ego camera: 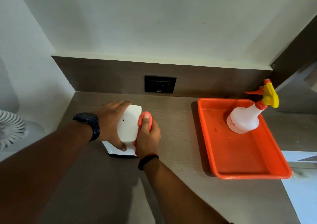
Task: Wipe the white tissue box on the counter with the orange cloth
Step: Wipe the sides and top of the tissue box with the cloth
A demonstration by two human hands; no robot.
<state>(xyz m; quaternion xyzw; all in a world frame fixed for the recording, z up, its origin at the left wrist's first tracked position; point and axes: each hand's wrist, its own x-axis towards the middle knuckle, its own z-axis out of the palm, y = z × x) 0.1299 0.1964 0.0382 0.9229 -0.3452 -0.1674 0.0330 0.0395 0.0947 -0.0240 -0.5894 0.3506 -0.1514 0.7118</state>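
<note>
The white tissue box (129,126) is tipped up on the grey-brown counter (178,138), its lower edge resting on the surface. My left hand (111,122), with a dark watch on the wrist, grips the box from the left, fingers over its far end and thumb at its near end. My right hand (148,136) presses the bunched orange cloth (145,119) against the box's right side. Most of the cloth is hidden under my fingers.
An orange tray (247,155) lies to the right, with a white spray bottle (243,119) with a yellow and orange trigger standing in its far corner. A black wall socket (160,84) sits in the backsplash. A white fan (10,129) is at the left edge.
</note>
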